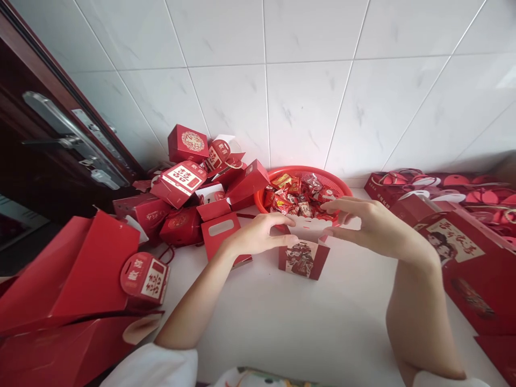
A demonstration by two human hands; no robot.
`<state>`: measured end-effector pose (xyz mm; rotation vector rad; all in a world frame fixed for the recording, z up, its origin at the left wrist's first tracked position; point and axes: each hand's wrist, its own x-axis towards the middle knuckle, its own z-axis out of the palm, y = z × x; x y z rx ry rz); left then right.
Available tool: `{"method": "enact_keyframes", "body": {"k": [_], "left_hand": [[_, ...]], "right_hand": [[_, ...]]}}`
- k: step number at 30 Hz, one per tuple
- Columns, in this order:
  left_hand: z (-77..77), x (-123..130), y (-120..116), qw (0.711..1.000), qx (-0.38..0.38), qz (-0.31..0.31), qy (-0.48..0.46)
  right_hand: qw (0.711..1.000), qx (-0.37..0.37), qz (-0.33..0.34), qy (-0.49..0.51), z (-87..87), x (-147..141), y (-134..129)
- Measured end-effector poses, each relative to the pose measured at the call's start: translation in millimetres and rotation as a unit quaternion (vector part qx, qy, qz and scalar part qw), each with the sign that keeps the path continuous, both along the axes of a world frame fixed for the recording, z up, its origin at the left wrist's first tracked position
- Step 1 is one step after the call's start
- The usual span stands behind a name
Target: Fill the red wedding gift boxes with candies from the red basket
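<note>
So I'm working on this small red gift box (303,259) right now, standing upright on the white countertop (282,333) with a printed couple picture facing me and a white scalloped paper top (309,228) sticking up. It's sitting right between both hands. The left hand (258,235) is coming in from the left, fingers bunched together and pinching the box's upper left edge. The right hand (363,226) is reaching over from the other side, fingers spread a bit, with the fingertips pressing on the white top. From this angle I can't tell exactly how firm that right-hand grip is.

Just behind the grip, a round red plastic basket (306,183) full of wrapped candy (292,196) is sitting against the wall, nearly touching the box. Left of the left hand, a flat red box with a little window (217,231) is lying near a messy pile of red boxes (181,183). Further left, a big red paper bag (80,269) is lying with a round double-happiness tag (144,279) hanging off it. Past the right hand, flat printed red box sheets (455,252) are spreading across the counter, with red cutouts and ribbon handles (475,188) behind them. White tiles (282,107) are running up behind everything, and a dark door with a metal handle (68,140) is showing at far left.
</note>
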<state>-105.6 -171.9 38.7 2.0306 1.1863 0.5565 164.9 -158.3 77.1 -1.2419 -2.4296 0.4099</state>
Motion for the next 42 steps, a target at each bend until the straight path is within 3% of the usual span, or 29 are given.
{"method": "enact_keyframes", "body": {"k": [5, 10, 16, 20, 25, 35, 42], "left_hand": [[-5.5, 3, 2, 0.998, 0.057, -0.005, 0.026], [-12.4, 9, 7, 0.994, 0.094, 0.026, -0.045], [-10.5, 6, 7, 0.969, 0.147, 0.112, -0.166], [-7.2, 3, 3, 0.951, 0.170, 0.153, -0.209], [-5.9, 3, -2, 0.942, 0.169, 0.174, -0.230], [0.8, 5, -7, 0.949, 0.101, 0.123, -0.272], [0.8, 7, -9, 0.947, 0.101, 0.116, -0.283]], "right_hand": [[0.996, -0.069, 0.015, -0.061, -4.7, 1, 6], [0.990, -0.124, 0.038, -0.051, -6.8, -4, 15], [0.988, -0.103, 0.031, 0.114, -10.3, -5, 20], [0.958, -0.133, 0.058, 0.248, -15.4, -13, 21], [0.934, -0.158, 0.067, 0.314, -16.9, -24, 19], [0.896, -0.194, 0.111, 0.384, -20.1, -22, 22], [0.893, -0.174, 0.126, 0.396, -24.3, -24, 25]]}}
